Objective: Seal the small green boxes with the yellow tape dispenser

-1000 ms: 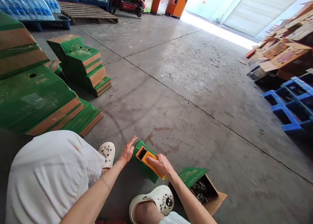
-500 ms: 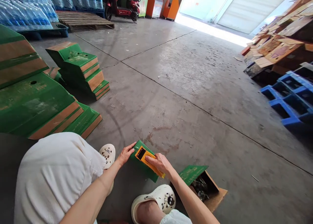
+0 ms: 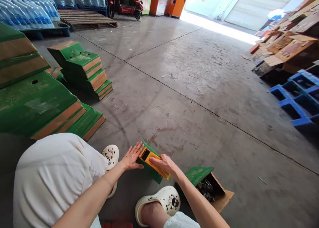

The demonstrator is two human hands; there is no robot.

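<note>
My right hand [image 3: 163,164] is closed around a yellow-orange handheld tool [image 3: 156,166], oblong, with a dark window at its far-left end. The thumb lies along its top. Under the tool is a small green cardboard box [image 3: 155,178] on the floor, largely covered by the tool and my hands. My left hand [image 3: 132,156] rests at the box's left side, fingers spread, the fingertips on or just over its upper edge close to the tool. To the right, behind my right forearm, stands an open green box [image 3: 200,174] with dark, shiny things inside that I cannot make out.
Stacks of green and brown cartons [image 3: 42,101] rise on the left, with a smaller stack [image 3: 84,63] beyond. Pallets of bottled water [image 3: 27,13] and a red scooter [image 3: 127,7] are at the back. Blue pallets [image 3: 299,91] and piled cardboard [image 3: 281,52] line the right.
My left hand has spread its fingers and turned flatter over the box's left edge. My right hand and the tool have barely moved. A figure under an umbrella now shows at the far right doorway.
</note>
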